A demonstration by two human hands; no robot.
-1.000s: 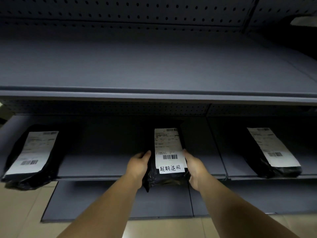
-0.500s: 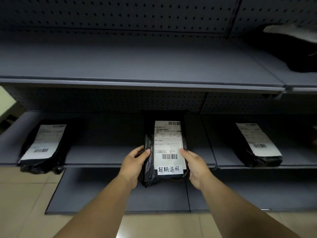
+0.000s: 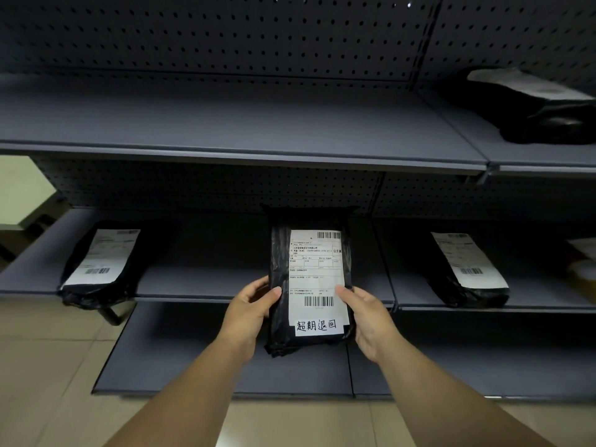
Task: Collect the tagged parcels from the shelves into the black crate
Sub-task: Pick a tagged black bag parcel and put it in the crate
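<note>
Between both hands, in front of the middle shelf (image 3: 206, 282), we hold the tagged parcel (image 3: 311, 282) tilted up off the board, label facing us. Left hand (image 3: 248, 312) has thumb across the front left edge, fingers curled behind; right hand (image 3: 367, 317) mirrors it on the right edge, thumb tip on the label. So each grip is wrapped on the parcel, pinching front to back. Two hands because the bag is soft and floppy; held at the lower half it stays flat and the label stays readable.

The handwritten tag (image 3: 317, 326) at the bottom of the label is likely why we picked this one. Left parcel (image 3: 96, 269) and right parcel (image 3: 467, 269) lie flat on the same shelf, well apart from ours, printed labels up, no handwritten strip that we can see. They probably stay. Another black parcel (image 3: 535, 108) lies on the upper shelf (image 3: 258, 130) at far right; its label is blurred, tag cannot be told.

Crate is not in view, so we judge the step as: parcel lifted clear, carry still to come. Lower shelf (image 3: 193, 359) sits under the hands. Next move calls for turning away to find the crate; risk is the slick bag slipping if one hand lets go.
</note>
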